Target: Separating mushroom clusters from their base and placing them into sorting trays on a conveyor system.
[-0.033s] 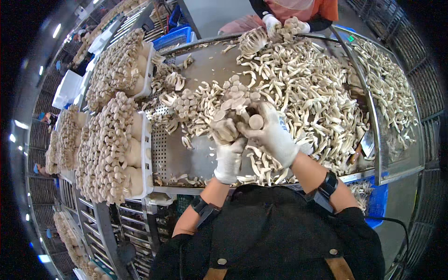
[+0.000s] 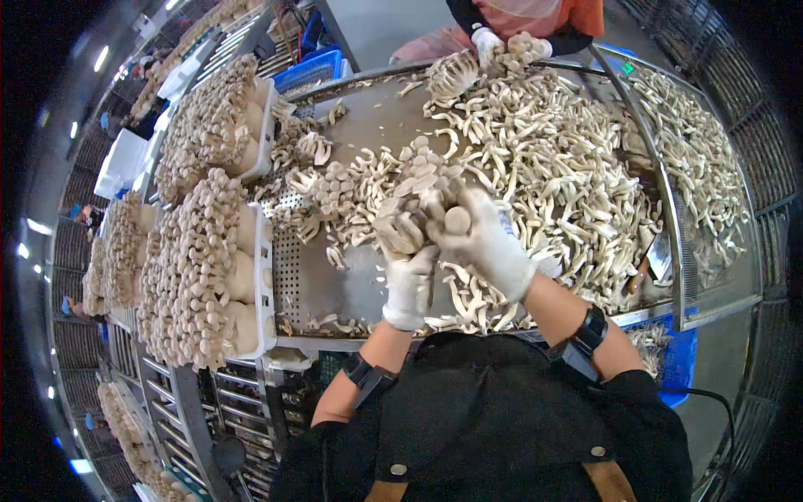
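My gloved left hand (image 2: 407,272) is wrapped around a clump of grey-capped mushrooms (image 2: 422,180) over the middle of the metal table. Close against it, my gloved right hand (image 2: 493,247) grips mushrooms from the same clump, one round cap showing at its thumb and fingers. The fingers of both hands are partly hidden, and the right ones are slightly blurred. Beneath and beside the hands lie loose mushrooms, with a large heap of pale separated stems (image 2: 569,192) to the right. Smaller clusters (image 2: 333,188) rest just left of my hands.
White crates (image 2: 264,284) packed with mushrooms stand along the left. Across the table a co-worker's gloved hands (image 2: 487,43) hold a cluster. A broad-bladed knife (image 2: 659,258) lies at the right, beside a metal divider (image 2: 669,201). Blue bins (image 2: 682,360) sit below right and far left.
My fingers and the clump have shifted very slightly; both hands keep their hold.
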